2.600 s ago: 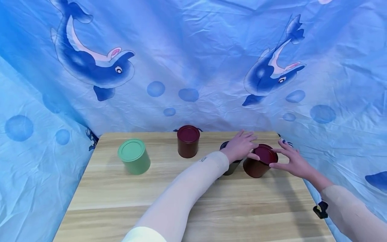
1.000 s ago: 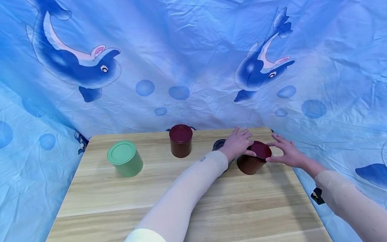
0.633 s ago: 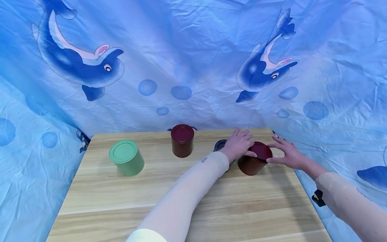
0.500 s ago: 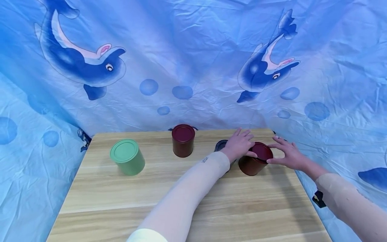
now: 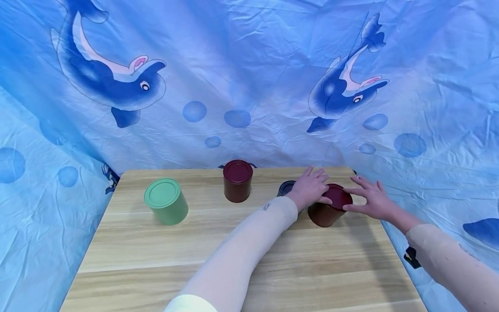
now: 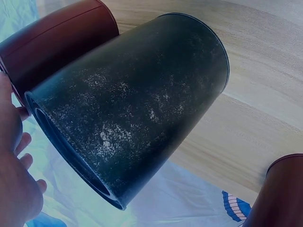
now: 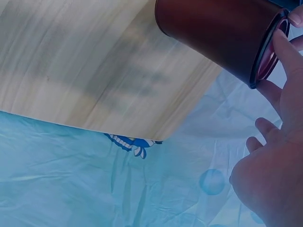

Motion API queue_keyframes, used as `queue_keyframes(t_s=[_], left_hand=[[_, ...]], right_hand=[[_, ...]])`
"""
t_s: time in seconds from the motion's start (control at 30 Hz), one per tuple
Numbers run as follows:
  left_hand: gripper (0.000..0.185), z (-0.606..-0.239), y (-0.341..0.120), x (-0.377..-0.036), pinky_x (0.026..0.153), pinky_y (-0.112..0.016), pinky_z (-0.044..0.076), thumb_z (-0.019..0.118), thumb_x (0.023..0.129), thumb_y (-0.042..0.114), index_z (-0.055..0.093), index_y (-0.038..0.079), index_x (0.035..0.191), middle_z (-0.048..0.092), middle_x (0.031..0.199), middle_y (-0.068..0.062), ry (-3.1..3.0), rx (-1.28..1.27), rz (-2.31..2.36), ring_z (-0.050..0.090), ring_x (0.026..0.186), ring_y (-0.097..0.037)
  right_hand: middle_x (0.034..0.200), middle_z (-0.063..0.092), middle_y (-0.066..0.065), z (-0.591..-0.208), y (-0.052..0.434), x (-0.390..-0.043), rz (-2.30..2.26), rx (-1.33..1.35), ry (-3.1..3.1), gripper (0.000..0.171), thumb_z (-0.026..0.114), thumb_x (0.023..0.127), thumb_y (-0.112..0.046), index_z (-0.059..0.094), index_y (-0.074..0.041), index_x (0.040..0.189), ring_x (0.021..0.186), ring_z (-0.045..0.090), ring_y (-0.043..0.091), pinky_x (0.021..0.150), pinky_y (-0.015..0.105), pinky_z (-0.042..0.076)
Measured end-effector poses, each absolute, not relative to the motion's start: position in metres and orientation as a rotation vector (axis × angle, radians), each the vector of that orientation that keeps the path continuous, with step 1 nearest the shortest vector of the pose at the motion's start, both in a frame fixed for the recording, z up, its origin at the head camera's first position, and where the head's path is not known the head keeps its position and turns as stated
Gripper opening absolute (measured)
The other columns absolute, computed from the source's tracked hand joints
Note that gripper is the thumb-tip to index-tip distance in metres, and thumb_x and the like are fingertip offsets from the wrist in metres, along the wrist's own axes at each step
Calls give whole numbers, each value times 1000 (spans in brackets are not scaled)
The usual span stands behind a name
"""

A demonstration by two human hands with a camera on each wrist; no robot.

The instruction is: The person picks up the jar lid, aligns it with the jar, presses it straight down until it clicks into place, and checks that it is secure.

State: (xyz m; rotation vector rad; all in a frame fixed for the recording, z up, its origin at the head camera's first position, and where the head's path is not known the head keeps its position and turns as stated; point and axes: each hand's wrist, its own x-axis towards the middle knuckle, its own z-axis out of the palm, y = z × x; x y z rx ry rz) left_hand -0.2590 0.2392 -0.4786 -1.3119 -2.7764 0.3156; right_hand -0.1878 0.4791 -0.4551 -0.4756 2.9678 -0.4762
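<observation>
A dark red canister stands upright at the table's right, its red lid between the two hands. My left hand reaches across to the lid's left edge, thumb and fingers extended. Beneath that wrist stands a dark, scuffed canister, mostly hidden in the head view and close beside the red one. On the other side, my right hand touches the lid's rim with index finger and thumb, spread in a loose C. The right wrist view shows the index fingertip over the canister's top; the other fingers hang free.
Another dark red canister stands near the wooden table's back edge. A wider green canister with a lid is at the left. Blue dolphin-print cloth hangs behind and at both sides.
Since the oldest frame, the right hand has moved in to the red lid's rim. The lid's shine has dulled in the latest frame. The left hand stays almost in place; the view shifts slightly.
</observation>
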Motion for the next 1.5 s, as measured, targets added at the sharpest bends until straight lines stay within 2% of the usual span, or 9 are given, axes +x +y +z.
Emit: queue_keyframes(t_s=[0.27, 0.57, 0.9, 1.13, 1.3, 1.5], left_hand=[[65, -480, 242, -259, 134, -46, 13, 35, 101, 80, 67, 43, 143, 39, 170, 10, -2791, -1293, 301, 17, 164, -17], [63, -481, 242, -258, 133, -46, 17, 38, 101, 79, 68, 42, 142, 43, 167, 10, -2794, -1267, 256, 21, 163, -17], [64, -477, 242, -255, 132, -47, 21, 37, 101, 79, 68, 41, 143, 42, 168, 11, -2828, -1255, 266, 21, 163, -16], [63, -478, 243, -255, 132, -47, 21, 40, 100, 79, 66, 42, 145, 42, 168, 12, -2870, -1223, 235, 19, 164, -17], [62, -479, 243, -254, 131, -48, 24, 42, 100, 79, 64, 44, 147, 45, 165, 12, -2889, -1191, 230, 20, 163, -17], [60, -475, 245, -252, 130, -48, 25, 45, 99, 79, 66, 44, 143, 47, 162, 13, -2908, -1171, 241, 22, 162, -17]], right_hand=[[162, 39, 35, -454, 479, -189, -411, -544, 3010, 61, 87, 89, -40, 73, -5, 137, 153, 24, 58, 116, 86, 0], [162, 40, 33, -453, 477, -193, -351, -567, 3005, 61, 86, 90, -42, 73, -6, 137, 153, 26, 56, 116, 87, 3], [163, 39, 33, -451, 475, -193, -338, -564, 2986, 62, 86, 90, -42, 72, -4, 137, 154, 25, 56, 116, 87, 2], [161, 42, 33, -456, 472, -192, -327, -550, 3032, 62, 88, 88, -41, 74, -2, 134, 152, 28, 57, 116, 87, 6], [161, 42, 33, -459, 470, -191, -360, -548, 3044, 61, 89, 88, -39, 73, 0, 132, 152, 28, 57, 118, 85, 2], [159, 44, 32, -460, 469, -188, -397, -559, 3066, 60, 91, 86, -34, 74, 2, 130, 150, 30, 57, 116, 86, 6]])
